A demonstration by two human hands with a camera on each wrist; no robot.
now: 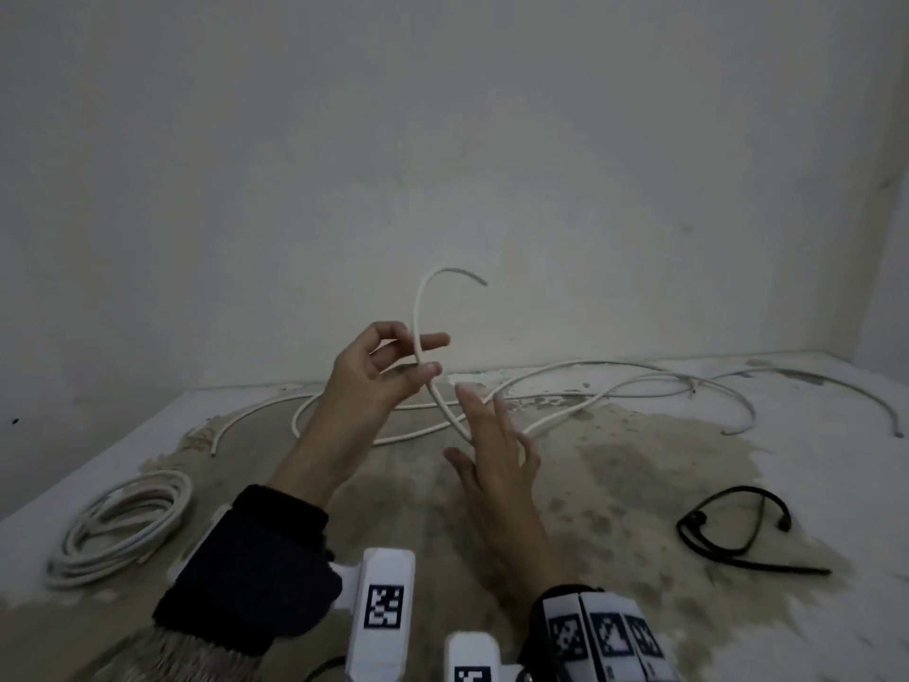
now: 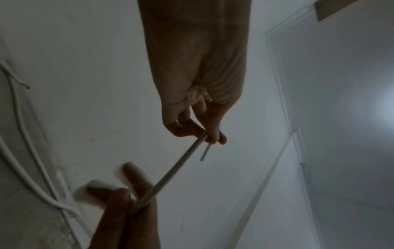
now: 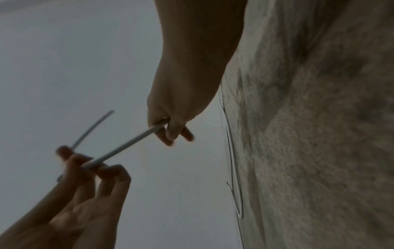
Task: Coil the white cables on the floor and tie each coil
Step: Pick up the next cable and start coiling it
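Coil (image 1: 123, 526) first, at far left: we see white cable already wound and lying on the floor (image 1: 615, 494), well apart from our hands. Next, our left hand (image 1: 381, 374) is raised, pinching the loose cable (image 1: 418, 317) between thumb and fingers, its free end arching up against the wall (image 1: 442, 140). Our right hand (image 1: 492, 455) sits just right of it; the head view shows spread fingers with the cable passing behind them, while the right wrist view shows the fingers closed around it. More loose cable sprawls along the wall foot. At right lies a black cord (image 1: 738, 534), apart from everything. Wrist mounts carry square black-and-white markers (image 1: 385, 606); no readable writing.
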